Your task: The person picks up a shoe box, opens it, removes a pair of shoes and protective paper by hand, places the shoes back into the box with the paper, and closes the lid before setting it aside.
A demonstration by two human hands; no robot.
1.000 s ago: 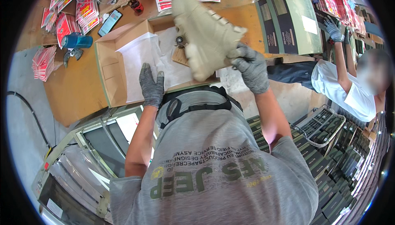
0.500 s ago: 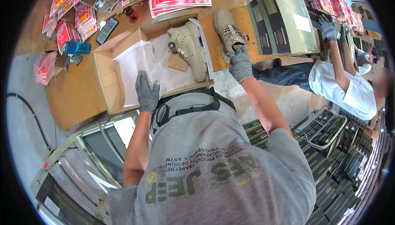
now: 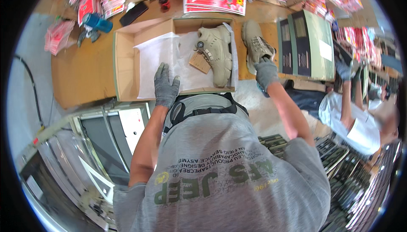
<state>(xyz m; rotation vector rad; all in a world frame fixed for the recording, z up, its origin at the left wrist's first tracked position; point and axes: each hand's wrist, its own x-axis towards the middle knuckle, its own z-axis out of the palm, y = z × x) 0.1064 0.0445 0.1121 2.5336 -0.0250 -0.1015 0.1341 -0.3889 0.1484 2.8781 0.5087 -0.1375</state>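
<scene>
See one beige, chunky-soled shoe [image 3: 220, 54] laid on its side at the right of the open cardboard box [image 3: 125, 66], on white paper [image 3: 154, 54] — turned toe-near, with a brown tag [image 3: 199, 62] beside its laces. See the matching shoe [image 3: 253, 39] just right of the box — pointed toe-away, held at the collar by the right hand [image 3: 267, 74].

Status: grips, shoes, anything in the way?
Left grip spread over white paper; right grip at outside shoe's opening. Other shoe in open box. Box's right wall between shoes.

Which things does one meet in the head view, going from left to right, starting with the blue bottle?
Blue bottle, dark phone, left gloved hand, boxed shoe, unboxed shoe, green-and-black boxes.
</scene>
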